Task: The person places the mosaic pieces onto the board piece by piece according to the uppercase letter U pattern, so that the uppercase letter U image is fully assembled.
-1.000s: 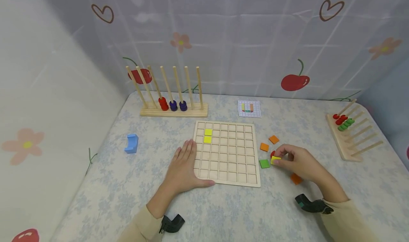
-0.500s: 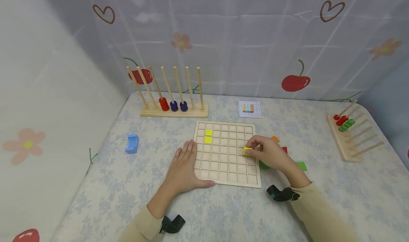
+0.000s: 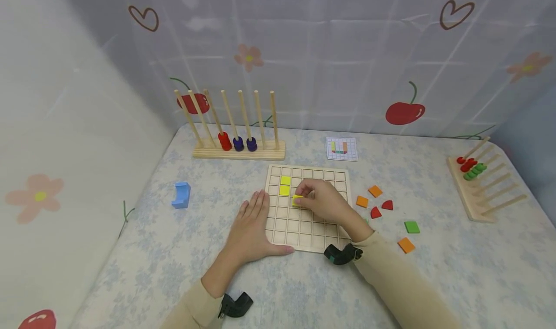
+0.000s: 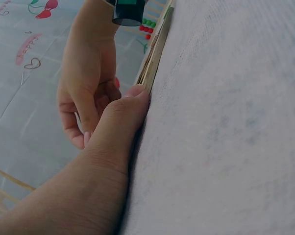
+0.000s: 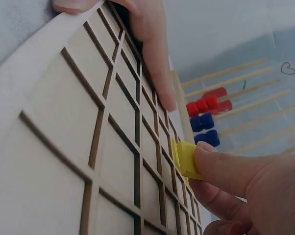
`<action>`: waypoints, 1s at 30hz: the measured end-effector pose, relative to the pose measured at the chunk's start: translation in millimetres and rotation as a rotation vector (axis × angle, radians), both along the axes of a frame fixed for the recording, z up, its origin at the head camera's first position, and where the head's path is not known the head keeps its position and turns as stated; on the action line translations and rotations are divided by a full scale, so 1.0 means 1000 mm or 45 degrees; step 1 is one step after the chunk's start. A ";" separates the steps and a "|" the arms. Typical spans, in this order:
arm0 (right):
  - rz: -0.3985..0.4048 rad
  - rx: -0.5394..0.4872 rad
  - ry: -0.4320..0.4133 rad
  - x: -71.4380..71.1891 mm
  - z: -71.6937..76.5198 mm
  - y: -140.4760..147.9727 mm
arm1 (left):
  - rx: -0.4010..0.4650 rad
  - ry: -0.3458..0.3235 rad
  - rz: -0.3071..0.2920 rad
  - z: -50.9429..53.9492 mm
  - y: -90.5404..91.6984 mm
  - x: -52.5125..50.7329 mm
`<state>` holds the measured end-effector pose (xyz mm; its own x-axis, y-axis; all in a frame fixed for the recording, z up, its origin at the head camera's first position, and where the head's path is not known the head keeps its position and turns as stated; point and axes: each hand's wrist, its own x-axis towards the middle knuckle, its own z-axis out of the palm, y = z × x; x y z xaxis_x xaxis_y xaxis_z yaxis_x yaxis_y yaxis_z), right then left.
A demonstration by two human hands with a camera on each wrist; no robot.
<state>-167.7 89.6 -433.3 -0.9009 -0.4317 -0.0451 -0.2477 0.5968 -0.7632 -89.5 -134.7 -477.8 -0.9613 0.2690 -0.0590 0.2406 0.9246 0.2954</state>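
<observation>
A wooden grid board (image 3: 299, 227) lies on the table, with two yellow square tiles (image 3: 284, 185) set one above the other in its upper left cells. My right hand (image 3: 323, 201) is over the board and pinches another yellow tile (image 5: 187, 159) between thumb and fingers, just below and right of the placed pair. Along the board's left edge my left hand (image 3: 249, 230) lies flat with straight fingers; its thumb touches the lower edge. The right forearm hides part of the board's right side.
Right of the board lie orange tiles (image 3: 362, 201), red quarter-round pieces (image 3: 387, 205) and green tiles (image 3: 412, 227). A pattern card (image 3: 341, 149) and a peg rack (image 3: 239, 153) stand behind. A blue block (image 3: 181, 195) is at left, another peg rack (image 3: 471, 189) at far right.
My right hand has carried the yellow tile leftward from the loose pieces to the board's upper left area. The left hand has stayed at the board's edge.
</observation>
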 end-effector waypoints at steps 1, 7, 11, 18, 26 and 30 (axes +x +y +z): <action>0.004 0.004 0.005 0.000 0.000 -0.004 | 0.001 0.003 -0.002 0.000 0.000 0.000; 0.007 0.040 0.013 -0.003 -0.003 -0.023 | 0.005 0.013 -0.014 0.000 0.000 0.000; 0.007 0.070 0.024 -0.004 -0.006 -0.029 | 0.001 0.023 -0.018 0.000 0.000 0.000; 0.001 0.092 0.043 -0.003 -0.008 -0.036 | 0.007 0.021 -0.025 0.001 0.000 0.000; -0.002 0.122 0.051 -0.003 -0.010 -0.037 | 0.009 0.011 -0.025 0.002 -0.001 0.000; 0.005 0.162 0.072 -0.003 -0.007 -0.037 | 0.013 0.008 -0.025 0.002 -0.001 0.000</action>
